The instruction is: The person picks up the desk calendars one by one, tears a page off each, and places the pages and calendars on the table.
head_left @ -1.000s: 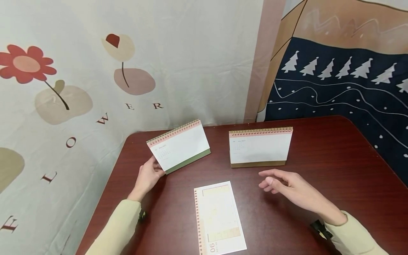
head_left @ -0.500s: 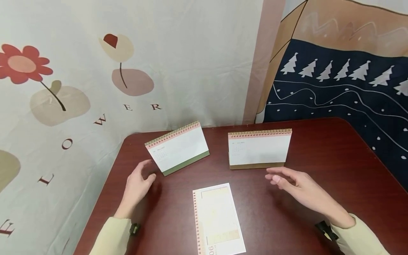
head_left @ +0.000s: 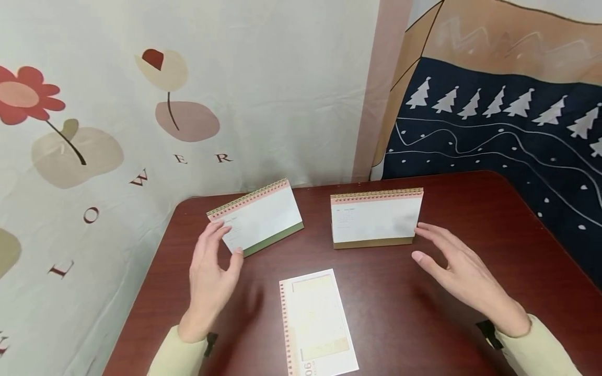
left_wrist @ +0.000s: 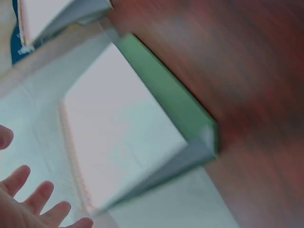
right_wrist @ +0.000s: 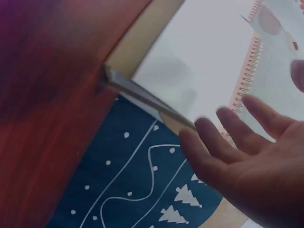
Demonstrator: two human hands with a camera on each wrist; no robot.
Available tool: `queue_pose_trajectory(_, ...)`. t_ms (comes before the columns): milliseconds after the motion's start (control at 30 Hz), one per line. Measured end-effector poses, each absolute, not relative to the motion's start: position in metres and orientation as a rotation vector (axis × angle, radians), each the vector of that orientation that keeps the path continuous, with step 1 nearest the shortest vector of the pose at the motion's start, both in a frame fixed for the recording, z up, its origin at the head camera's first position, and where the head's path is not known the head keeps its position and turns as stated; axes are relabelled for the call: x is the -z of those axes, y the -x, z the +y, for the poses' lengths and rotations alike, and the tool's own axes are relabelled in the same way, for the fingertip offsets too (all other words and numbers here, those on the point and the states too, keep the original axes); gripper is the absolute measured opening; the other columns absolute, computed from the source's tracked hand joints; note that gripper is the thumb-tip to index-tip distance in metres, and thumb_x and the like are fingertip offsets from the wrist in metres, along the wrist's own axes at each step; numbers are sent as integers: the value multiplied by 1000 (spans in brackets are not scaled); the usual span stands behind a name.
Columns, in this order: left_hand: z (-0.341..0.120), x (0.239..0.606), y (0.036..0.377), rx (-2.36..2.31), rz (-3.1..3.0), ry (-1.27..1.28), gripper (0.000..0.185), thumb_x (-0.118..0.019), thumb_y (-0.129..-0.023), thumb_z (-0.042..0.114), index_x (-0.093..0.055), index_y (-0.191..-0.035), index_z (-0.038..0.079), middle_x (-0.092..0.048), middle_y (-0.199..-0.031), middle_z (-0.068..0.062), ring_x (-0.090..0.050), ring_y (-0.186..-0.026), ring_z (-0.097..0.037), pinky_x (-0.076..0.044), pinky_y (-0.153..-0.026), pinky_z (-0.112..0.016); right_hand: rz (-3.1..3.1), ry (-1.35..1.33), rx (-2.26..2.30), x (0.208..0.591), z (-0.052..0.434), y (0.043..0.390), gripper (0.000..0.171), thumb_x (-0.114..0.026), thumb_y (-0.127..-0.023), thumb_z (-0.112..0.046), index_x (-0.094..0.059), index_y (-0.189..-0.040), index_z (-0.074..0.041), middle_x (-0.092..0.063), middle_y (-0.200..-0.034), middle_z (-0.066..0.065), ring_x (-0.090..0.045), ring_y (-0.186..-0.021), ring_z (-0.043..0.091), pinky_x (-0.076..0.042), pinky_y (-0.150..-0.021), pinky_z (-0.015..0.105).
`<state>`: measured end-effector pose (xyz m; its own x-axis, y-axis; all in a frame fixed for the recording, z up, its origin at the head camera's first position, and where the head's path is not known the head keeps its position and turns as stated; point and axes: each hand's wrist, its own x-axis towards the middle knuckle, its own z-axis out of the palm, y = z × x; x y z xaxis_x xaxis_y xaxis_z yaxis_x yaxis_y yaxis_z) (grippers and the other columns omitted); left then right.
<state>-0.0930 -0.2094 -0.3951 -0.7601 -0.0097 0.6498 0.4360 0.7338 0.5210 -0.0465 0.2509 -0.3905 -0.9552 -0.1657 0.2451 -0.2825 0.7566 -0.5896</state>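
A flat spiral-bound calendar [head_left: 317, 322] lies on the dark red table [head_left: 494, 224] (flower cloth behind).

Cut off at the bottom edge: flat calendar [head_left: 316, 324]. Too small to read: print on both standing calendars [head_left: 256, 216] [head_left: 374, 218]. Blurred in wrist views. Mostly out of frame there: left hand [left_wrist: 33, 206].
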Motion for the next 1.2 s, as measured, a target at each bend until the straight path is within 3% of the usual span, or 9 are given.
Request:
queue_pose_trajectory(300,-157,391,103,869,-2428,566,58,-70,-88,23,-57,-141,4,-50,-150,-15,-38,-146,-41,-32,-114,-60,-2779,-266,-877,407,257,58,81,-71,-97,-43,-36,-161,-9,-25,-169,16,-15,-156,42,-17,-115,74)
queue_pose_trajectory(467,-134,396,113,849,-2519,675,66,-66,-92,31,-48,-150,5,-43,-156,-19,-33,-148,-46,-26,-119,-60,-2819,-230,-807,409,260,66,93,-70,-95,-51,-23,-166,-12,-15,-172,16,-5,-157,43,-8,-115,77)
queue_pose_trajectory(767,-102,409,129,1060,-2833,634,79,-62,-99,47,-31,-164,16,-28,-168,-9,-27,-154,-30,-31,-117,-59,-2933,-176,-826,414,260,88,110,-70,-91,-61,-10,-166,-7,-8,-172,20,-5,-154,51,-12,-109,82)
queue_pose_trajectory(1033,-86,420,144,1222,-2880,649,80,-66,-97,41,-31,-163,14,-34,-165,-9,-37,-149,-28,-35,-117,-53,-2983,-155,-998,417,259,102,115,-72,-91,-58,-7,-165,-1,-7,-170,27,-10,-151,56,-16,-115,74)
queue_pose_trajectory(1200,-74,425,149,1285,-2889,656,76,-67,-97,36,-34,-161,12,-38,-162,-12,-38,-148,-29,-36,-116,-52,-2963,-143,-1097,420,259,108,111,-72,-93,-54,-6,-165,-1,-15,-168,29,-20,-151,51,-24,-114,72)
